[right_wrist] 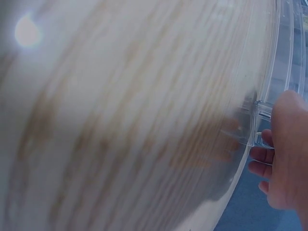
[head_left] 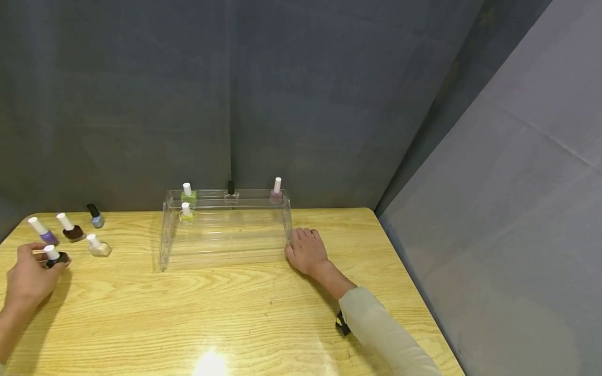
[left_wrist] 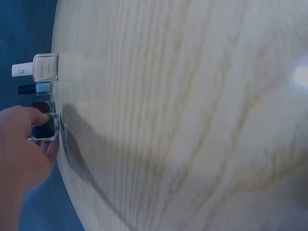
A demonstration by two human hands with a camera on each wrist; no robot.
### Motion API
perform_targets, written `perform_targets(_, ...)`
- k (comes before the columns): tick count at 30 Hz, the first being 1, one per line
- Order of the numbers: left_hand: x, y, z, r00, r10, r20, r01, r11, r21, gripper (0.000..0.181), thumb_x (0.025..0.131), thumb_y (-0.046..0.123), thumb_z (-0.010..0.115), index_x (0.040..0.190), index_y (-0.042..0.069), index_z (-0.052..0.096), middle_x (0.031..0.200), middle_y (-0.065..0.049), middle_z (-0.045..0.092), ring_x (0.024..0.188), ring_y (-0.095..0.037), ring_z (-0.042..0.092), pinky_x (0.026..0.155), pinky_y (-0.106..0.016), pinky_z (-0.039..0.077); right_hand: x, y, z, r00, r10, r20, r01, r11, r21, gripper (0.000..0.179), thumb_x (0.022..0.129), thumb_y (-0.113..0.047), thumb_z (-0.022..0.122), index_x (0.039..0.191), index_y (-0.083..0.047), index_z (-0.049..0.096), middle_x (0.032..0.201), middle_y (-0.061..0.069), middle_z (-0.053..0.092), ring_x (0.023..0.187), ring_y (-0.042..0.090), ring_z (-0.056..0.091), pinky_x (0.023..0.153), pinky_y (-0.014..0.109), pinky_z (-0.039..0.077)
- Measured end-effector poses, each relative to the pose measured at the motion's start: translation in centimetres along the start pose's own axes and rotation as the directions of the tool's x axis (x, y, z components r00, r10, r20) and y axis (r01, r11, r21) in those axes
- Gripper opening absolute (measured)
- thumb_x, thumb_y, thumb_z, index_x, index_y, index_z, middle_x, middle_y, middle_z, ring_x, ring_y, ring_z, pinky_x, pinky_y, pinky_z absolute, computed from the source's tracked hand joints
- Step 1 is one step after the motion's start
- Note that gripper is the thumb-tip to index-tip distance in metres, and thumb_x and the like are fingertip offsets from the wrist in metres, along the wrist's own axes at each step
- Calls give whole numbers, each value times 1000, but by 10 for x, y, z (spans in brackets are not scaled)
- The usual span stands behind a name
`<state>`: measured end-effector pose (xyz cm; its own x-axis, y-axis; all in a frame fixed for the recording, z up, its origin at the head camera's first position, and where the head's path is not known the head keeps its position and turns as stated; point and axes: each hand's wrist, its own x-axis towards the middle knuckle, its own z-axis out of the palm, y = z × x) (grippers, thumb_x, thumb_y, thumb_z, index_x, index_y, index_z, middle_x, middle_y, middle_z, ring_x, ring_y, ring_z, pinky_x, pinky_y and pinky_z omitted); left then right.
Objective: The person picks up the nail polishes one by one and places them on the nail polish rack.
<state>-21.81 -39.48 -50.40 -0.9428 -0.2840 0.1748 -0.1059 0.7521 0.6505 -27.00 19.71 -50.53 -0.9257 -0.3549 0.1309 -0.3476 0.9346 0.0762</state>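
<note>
My left hand (head_left: 30, 279) holds a black nail polish bottle (head_left: 57, 259) with a white cap between thumb and fingers, at the table's left side. In the left wrist view the thumb lies over the dark bottle (left_wrist: 44, 129). My right hand (head_left: 308, 250) grips the right end of a clear stepped display rack (head_left: 226, 257); in the right wrist view the rack's corner (right_wrist: 262, 110) sits between thumb and fingers. On the rack's top step stand a green bottle (head_left: 188, 198), a clear one with a black cap (head_left: 231, 197) and a mauve one (head_left: 276, 196). A yellow bottle (head_left: 187, 216) stands one step lower.
Near my left hand are a purple bottle (head_left: 49, 238), a dark brown one (head_left: 73, 233), a light blue one (head_left: 97, 221) and a cream one (head_left: 101, 249). A small black object (head_left: 342, 325) lies beside my right sleeve. Grey curtains (head_left: 305, 104) hang behind and right.
</note>
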Motion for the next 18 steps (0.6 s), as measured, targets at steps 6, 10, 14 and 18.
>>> perform_targets(6, 2, -2, -1, 998, 30, -48, -32, 999, -30, 58, 94, 12, 62, 136, -15, 33, 126, -43, 47, 107, -56, 50, 87, -52, 44, 0, 1, 0, 1000, -8, -13, 9, 1000, 13, 26, 104, -31, 31, 93, -11, 45, 90, 5, 44, 94, 29, 48, 97, 47, 35)
perform_targets(10, 1, 7, -7, 999, 33, -36, -35, 998, -54, 58, 94, 14, 62, 138, -14, 35, 128, -38, 46, 98, -41, 53, 72, -28, 42, 1, 1, 0, 1000, 0, 8, 0, 1000, 12, 29, 105, -32, 29, 95, -11, 46, 93, 5, 45, 97, 29, 49, 99, 47, 34)
perform_targets(14, 1, 19, -10, 999, 43, -33, -46, 995, -91, 58, 93, 11, 62, 138, -13, 35, 129, -35, 45, 88, -1, 44, 63, -13, 33, 1, 1, 0, 1000, 4, 29, -4, 1000, -7, 32, 106, -34, 25, 97, -11, 46, 95, 5, 46, 99, 28, 49, 100, 47, 33)
perform_targets(18, 0, 31, -12, 996, 83, -38, -87, 989, -119, 59, 92, 7, 62, 139, -14, 33, 128, -36, 44, 89, 11, 33, 64, -9, 33, 0, 1, 1, 1000, -2, 19, 3, 1000, -4, 32, 105, -34, 26, 97, -11, 46, 95, 5, 45, 99, 28, 49, 101, 47, 33)
